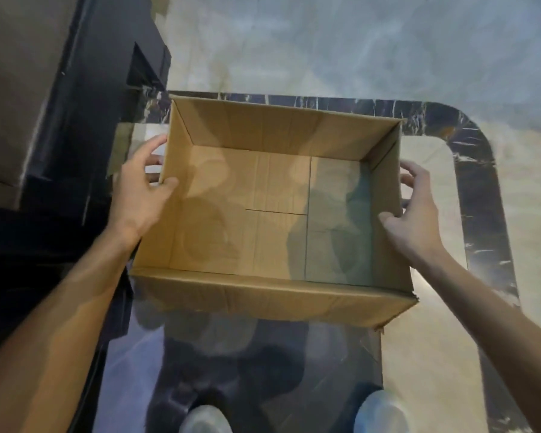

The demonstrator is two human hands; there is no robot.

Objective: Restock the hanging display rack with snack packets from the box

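Observation:
An open brown cardboard box point(272, 295) fills the middle of the head view, and nothing lies on its bare bottom. My left hand point(141, 189) grips the box's left wall, thumb inside and fingers outside. My right hand point(414, 210) grips the right wall the same way, thumb over the rim. No snack packets and no hanging rack are in view.
A dark counter or cabinet point(44, 135) with a glossy black edge stands at the left. Below the box is a polished marble floor point(356, 42) with a dark veined border strip point(478, 189). My two shoes point(381, 412) show at the bottom edge.

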